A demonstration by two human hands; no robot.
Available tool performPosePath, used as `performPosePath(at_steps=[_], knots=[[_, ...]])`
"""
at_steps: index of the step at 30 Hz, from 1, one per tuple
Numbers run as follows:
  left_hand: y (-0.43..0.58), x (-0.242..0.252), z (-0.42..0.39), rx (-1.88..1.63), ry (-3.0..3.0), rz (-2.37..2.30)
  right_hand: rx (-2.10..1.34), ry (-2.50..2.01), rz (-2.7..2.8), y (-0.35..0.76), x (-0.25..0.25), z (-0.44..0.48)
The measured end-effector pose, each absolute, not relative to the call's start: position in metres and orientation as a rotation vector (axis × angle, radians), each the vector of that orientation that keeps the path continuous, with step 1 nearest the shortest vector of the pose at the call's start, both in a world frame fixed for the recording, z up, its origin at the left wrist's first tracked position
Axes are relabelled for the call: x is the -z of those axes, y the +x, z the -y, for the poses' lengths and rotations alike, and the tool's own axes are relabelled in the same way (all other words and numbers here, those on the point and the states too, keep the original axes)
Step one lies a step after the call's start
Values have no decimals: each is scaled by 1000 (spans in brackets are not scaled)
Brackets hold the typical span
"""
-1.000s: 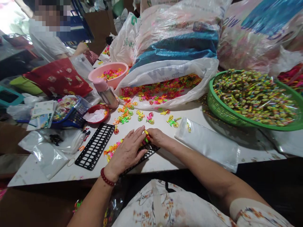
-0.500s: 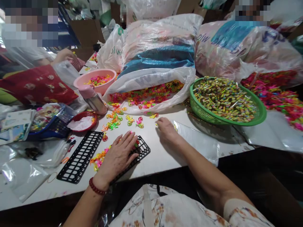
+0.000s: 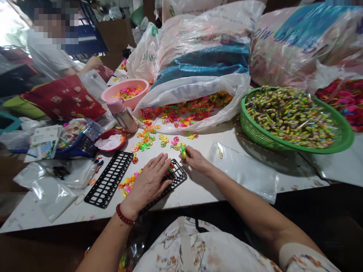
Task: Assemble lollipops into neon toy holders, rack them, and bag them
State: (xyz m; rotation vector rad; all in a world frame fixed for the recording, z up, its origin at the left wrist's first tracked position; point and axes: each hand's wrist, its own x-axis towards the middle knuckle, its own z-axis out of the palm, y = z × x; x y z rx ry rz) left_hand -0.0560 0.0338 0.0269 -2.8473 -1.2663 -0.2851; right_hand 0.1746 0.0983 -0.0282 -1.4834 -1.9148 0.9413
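Note:
My left hand (image 3: 151, 183) lies flat, fingers stretched, over a black plastic grid rack (image 3: 179, 173) and the small bright plastic toys (image 3: 127, 184) beside it. A red bead bracelet (image 3: 124, 215) is on that wrist. Between the thumb and fingers of my right hand (image 3: 196, 159) is a small yellow-green plastic toy (image 3: 183, 151), held just above the white table (image 3: 195, 192). Loose toys of the same sort (image 3: 146, 140) lie beyond my hands. A clear plastic bag (image 3: 246, 172) with one small yellow piece (image 3: 220, 152) on it lies to the right.
A second black rack (image 3: 109, 180) lies to the left. Further back are a pink basin (image 3: 106, 92), a flask (image 3: 122, 115), a large open sack (image 3: 195, 122) of toys and a green basket (image 3: 246, 128) of small wrapped pieces. Another person (image 3: 51, 56) sits at far left.
My right hand has drawn slightly back toward the rack, and a yellow-green toy now shows clearly in its fingers. My left hand keeps its place on the rack. The camera view has shifted.

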Motion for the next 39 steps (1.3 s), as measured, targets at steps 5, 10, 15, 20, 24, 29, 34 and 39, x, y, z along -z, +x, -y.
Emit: performPosePath(at_steps=[5,10,15,20,24,29,34,39], knots=[[-56,-28,-34,288,-2859,1280,-1117,-1224,1795,138,43,-88],[-55,-29,-33,279,-2864,1294,-918,-1284,2027,139,38,-93],[-55,-28,-33,297,-2881,1286,-818,-1265,2246,141,33,-99],[-56,-27,-33,302,-2899,1289,-830,-1201,2338,141,33,-105],[-59,-35,-35,357,-2988,1276,-845,-1138,2347,143,36,-106],[-56,-48,-51,501,-2972,1337,-832,-1137,2314,143,42,-103],[-44,-41,-66,261,-2872,1269,-794,-1146,2224,143,50,-101],[-41,-31,-64,258,-2810,1211,-811,-1099,2256,143,55,-106]])
